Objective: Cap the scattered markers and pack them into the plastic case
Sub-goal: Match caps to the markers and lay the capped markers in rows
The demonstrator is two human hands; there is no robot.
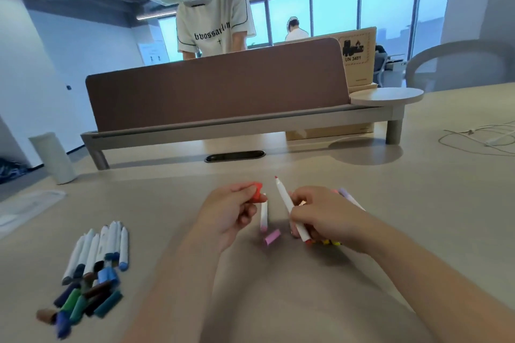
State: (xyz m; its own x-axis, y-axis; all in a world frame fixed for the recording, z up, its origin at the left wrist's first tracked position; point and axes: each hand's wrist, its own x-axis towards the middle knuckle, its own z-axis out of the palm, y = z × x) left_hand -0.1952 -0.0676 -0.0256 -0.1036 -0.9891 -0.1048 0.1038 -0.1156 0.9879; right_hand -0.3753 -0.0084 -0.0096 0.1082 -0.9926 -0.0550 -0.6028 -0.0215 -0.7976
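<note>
Beige desk (418,175), open office behind. Your left hand (231,214) pinched a red cap (257,192); your right hand (326,217) gripped the uncapped marker (288,207) mid-barrel, tip just beside the left hand. Marker judged light, stiff, probably slick; best held nearer the tip.

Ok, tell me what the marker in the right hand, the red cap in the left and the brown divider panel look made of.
The marker seems smooth white plastic: even colour, slight sheen. The red cap is probably opaque moulded plastic; blur hides its finish. The divider panel looks like matte felt or fabric over board: no glare, soft rounded corner.
</note>
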